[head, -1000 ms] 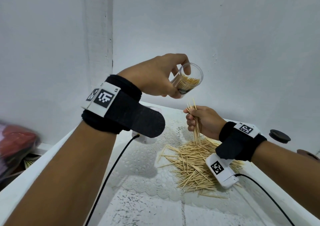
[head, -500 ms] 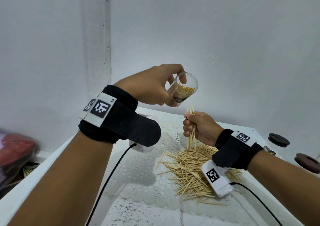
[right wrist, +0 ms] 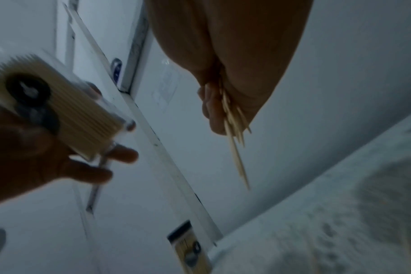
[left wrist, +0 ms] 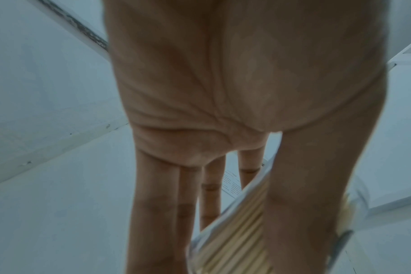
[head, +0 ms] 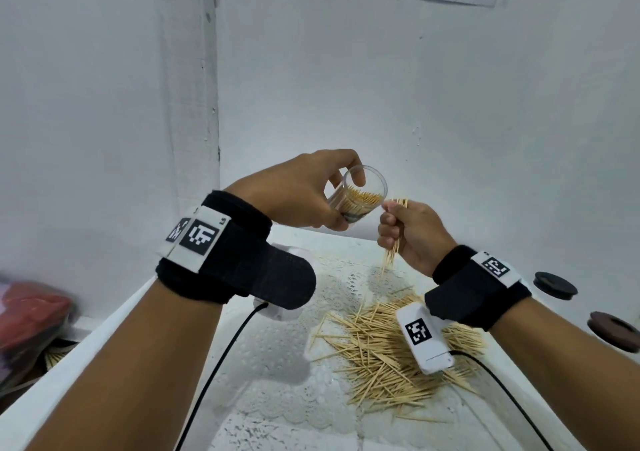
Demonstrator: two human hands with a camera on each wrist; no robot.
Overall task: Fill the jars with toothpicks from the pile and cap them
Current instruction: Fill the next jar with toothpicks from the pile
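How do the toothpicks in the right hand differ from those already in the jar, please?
The bundle in the right hand is small and loosely splayed; the toothpicks in the jar are many and packed parallel. The bundle is pinched bare in the fingers; the jar's lot sits inside clear plastic, held tilted by the left hand. Both are plain pale wood.

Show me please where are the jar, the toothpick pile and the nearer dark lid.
jar (head: 360, 196): head view, on the clear side wall near its open mouth.
toothpick pile (head: 377, 357): head view, on the middle of the heap.
nearer dark lid (head: 614, 330): head view, on its top face.
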